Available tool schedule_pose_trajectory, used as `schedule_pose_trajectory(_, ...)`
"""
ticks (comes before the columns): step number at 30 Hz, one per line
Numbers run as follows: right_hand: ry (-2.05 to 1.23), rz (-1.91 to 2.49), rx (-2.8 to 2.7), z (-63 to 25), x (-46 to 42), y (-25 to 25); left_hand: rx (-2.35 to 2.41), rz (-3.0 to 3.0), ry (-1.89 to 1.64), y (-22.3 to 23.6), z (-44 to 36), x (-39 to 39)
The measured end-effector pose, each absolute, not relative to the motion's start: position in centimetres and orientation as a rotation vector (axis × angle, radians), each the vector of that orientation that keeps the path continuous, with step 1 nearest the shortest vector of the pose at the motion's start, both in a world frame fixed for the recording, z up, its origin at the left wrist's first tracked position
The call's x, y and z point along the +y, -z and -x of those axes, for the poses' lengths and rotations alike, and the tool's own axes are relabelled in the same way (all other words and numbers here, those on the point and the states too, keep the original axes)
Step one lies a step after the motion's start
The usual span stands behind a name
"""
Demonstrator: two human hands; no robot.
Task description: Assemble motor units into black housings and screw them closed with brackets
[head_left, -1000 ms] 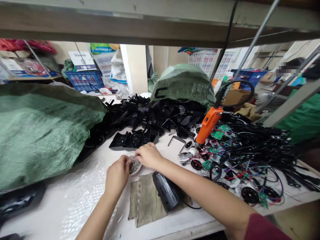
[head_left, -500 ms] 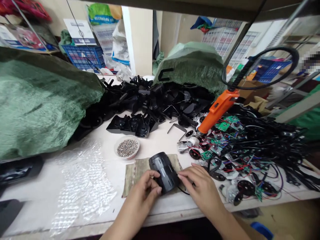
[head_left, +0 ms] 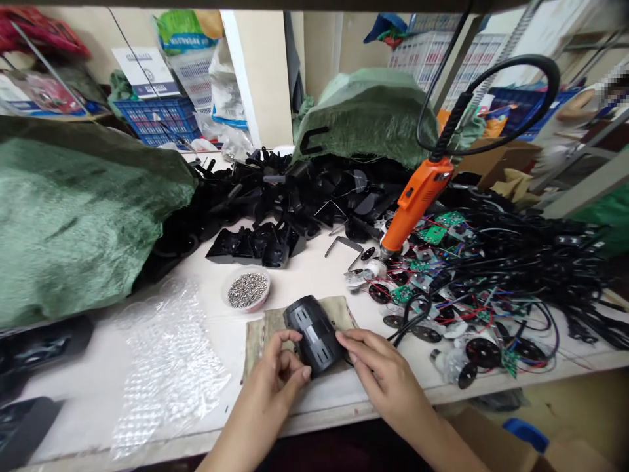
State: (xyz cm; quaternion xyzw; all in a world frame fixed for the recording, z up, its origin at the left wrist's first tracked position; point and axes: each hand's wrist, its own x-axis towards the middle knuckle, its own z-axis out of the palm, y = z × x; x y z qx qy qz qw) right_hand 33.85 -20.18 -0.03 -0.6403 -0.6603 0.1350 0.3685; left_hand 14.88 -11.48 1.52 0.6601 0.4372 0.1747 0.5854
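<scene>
A black cylindrical plastic housing (head_left: 314,333) with slots in its side lies tilted on a worn brownish cloth pad (head_left: 339,309) near the bench's front edge. My left hand (head_left: 280,380) holds its left side, with the fingers curled and the thumb at the lower end. On the opposite side, the fingertips of my right hand (head_left: 378,367) are pinched together against the housing's right edge. A black cable (head_left: 405,321) runs from behind my right fingers toward the pile of wired parts. What exactly the right fingertips grip is partly hidden.
An orange electric screwdriver (head_left: 413,203) hangs ahead on the right. Behind the pad stands a bowl of small screws (head_left: 248,290). Wired circuit boards (head_left: 442,226) and cables heap up at right, black plastic parts (head_left: 260,246) at the back. Clear plastic sheeting (head_left: 167,367) lies left.
The housing has rolled slightly in my hands, so its slots face differently. Both hands keep their places around it. The whole view has shifted a little.
</scene>
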Motion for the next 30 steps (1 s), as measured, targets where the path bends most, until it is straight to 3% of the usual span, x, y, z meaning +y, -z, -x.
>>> schedule_pose_trajectory(30, -0.910, 1.841, -1.298, -33.1, -18.5, -0.2, 1.093, -1.207, -0.697, 1.5, -16.1, -10.8)
